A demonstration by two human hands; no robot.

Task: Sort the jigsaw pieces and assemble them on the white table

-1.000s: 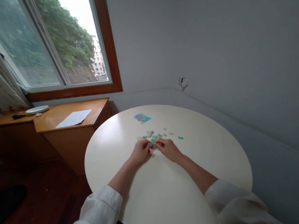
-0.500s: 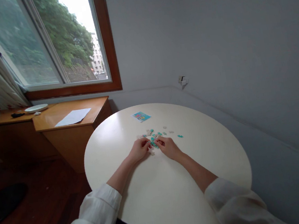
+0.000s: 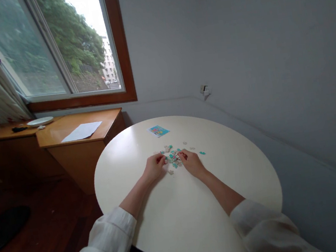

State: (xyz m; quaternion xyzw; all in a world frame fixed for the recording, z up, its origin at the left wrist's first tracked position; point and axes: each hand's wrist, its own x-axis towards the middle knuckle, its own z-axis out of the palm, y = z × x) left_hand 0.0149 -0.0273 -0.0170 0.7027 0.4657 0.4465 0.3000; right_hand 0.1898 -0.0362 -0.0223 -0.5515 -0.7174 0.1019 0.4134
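A loose pile of small jigsaw puzzle pieces [image 3: 173, 157], teal, white and pinkish, lies on the round white table [image 3: 183, 215]. At the pile's left edge, my left hand [image 3: 155, 166] has its fingers curled together, the tips touching the pieces. My right hand [image 3: 192, 162] is on the opposite side, thumb and forefinger pinched at the pile's right edge. Whatever either pinch contains is too small to make out. One pale piece [image 3: 170, 172] lies nearer me, and a teal piece [image 3: 202, 153] sits apart on the right.
A colourful blue picture card [image 3: 158, 131] lies beyond the pile. To the left stands a wooden desk [image 3: 111, 123] with a sheet of paper [image 3: 83, 131] and a white plate [image 3: 40, 122]. A wall socket with a plug [image 3: 205, 90] is behind the table.
My hands have drawn apart, the left a little leftward and the right rightward. More of the pieces between them now shows.
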